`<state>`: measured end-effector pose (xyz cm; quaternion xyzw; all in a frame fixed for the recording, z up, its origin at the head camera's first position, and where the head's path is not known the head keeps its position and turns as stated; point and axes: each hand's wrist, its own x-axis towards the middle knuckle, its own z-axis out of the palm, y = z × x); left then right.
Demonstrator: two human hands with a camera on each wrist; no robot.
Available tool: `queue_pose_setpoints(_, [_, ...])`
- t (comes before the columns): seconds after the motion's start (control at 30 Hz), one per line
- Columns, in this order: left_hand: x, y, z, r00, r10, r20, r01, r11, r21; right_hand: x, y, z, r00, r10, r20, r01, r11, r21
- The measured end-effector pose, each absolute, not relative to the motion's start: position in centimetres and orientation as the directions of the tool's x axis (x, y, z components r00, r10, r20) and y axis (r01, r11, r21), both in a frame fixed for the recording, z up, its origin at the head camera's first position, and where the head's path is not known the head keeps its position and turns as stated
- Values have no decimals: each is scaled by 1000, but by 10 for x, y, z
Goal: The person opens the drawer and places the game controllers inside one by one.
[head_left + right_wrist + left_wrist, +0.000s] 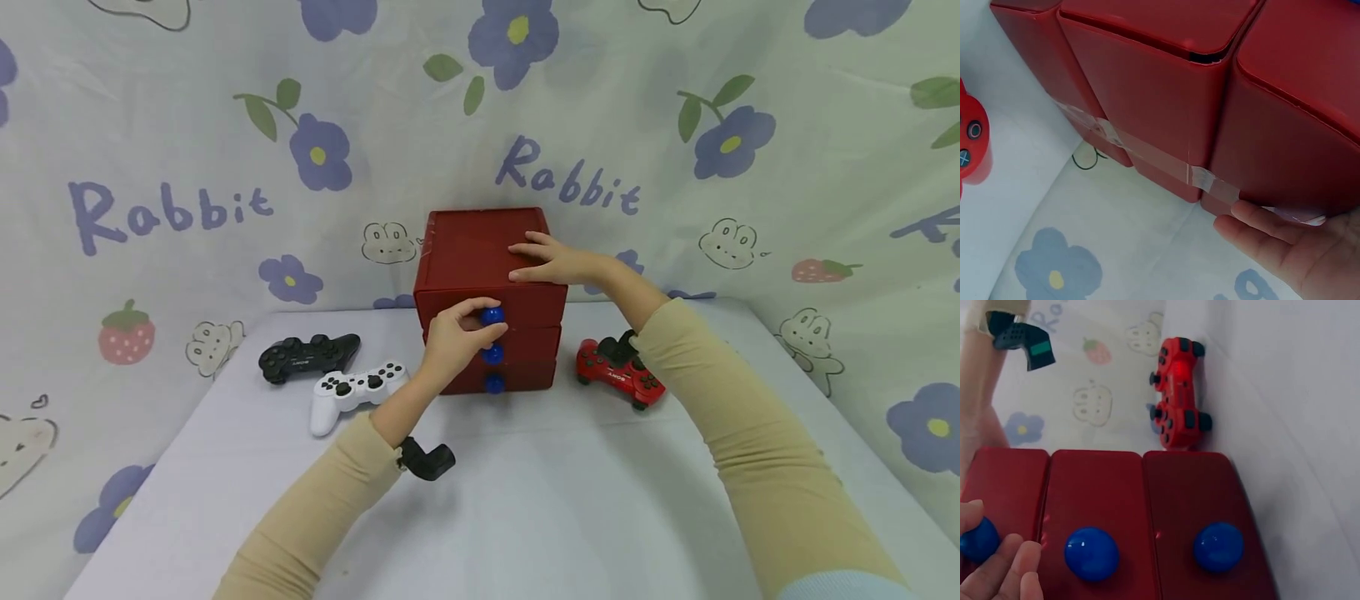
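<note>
A red three-drawer box (480, 250) stands upright on the table against the cloth backdrop. Each drawer front carries a round blue knob. My left hand (453, 340) pinches the top knob (492, 316) between thumb and fingers. Below it are the middle knob (492, 354) and the bottom knob (494, 384), which nothing touches. My right hand (561, 262) rests on the right part of the box's top with its fingers spread. In the right wrist view, clear tape (1160, 161) runs along the side of the stacked drawers.
Left of the box lie a black game controller (309, 357) and a white one (360, 392). A red game controller (618, 373) lies to the right, partly behind my right sleeve. White cloth covers the table (525, 500); a printed cloth backdrop (600, 75) hangs behind.
</note>
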<state>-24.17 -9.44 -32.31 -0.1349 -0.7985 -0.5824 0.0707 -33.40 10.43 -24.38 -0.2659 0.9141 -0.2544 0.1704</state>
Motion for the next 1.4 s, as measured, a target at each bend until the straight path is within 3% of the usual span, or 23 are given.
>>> queue_pose_setpoints(0.3, [-233,-96,-323,-954,140,264,294,276,915,-335,103,-244,-806,-567,-170,-411,743,-528])
queue_pose_setpoints(1.0, [-207,-96,-325,-941,149,304,335,274,901,-333,102,-244,-811,-565,-153,-395,721,-569])
queue_pose_setpoints(1.4, [-196,-97,-326,-950,159,267,302,266,915,-329,105,-246,-799,-590,-121,-421,690,-589])
